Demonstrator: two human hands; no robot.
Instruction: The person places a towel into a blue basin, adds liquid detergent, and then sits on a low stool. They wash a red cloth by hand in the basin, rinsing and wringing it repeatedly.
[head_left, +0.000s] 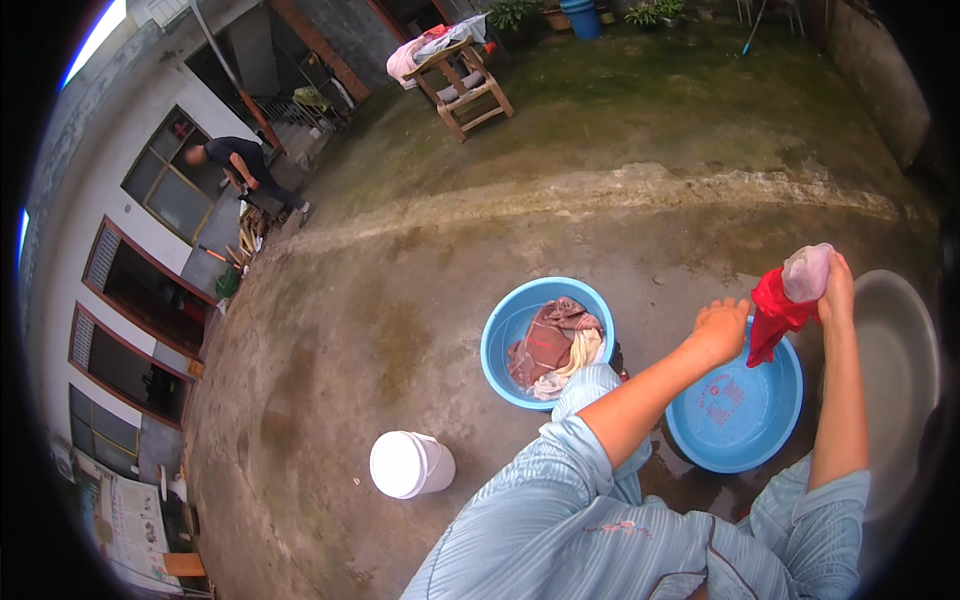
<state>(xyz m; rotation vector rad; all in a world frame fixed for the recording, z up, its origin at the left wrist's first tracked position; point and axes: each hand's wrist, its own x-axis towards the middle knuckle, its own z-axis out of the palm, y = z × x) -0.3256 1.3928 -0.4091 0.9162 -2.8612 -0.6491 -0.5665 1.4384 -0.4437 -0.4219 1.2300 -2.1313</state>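
My right hand (836, 289) grips a bunched red cloth (776, 311) together with a pale pink cloth (806, 271), held up in the air. The red part hangs down over the far rim of a blue plastic basin (735, 442) that has red print on its bottom. Just left of the cloth is my left hand (720, 330), back up, fingers bent; whether its fingertips touch the cloth is hard to see. Farther left, a second blue basin (495, 352) contains brown patterned cloth (544, 341) and cream cloth (581, 352).
A large grey basin (892, 360) stands at the right. A white lidded bucket (409, 465) is on the wet concrete at left. A wooden chair (469, 94) bears clothes at the back. Another person (244, 165) bends over near firewood (247, 232) by the house.
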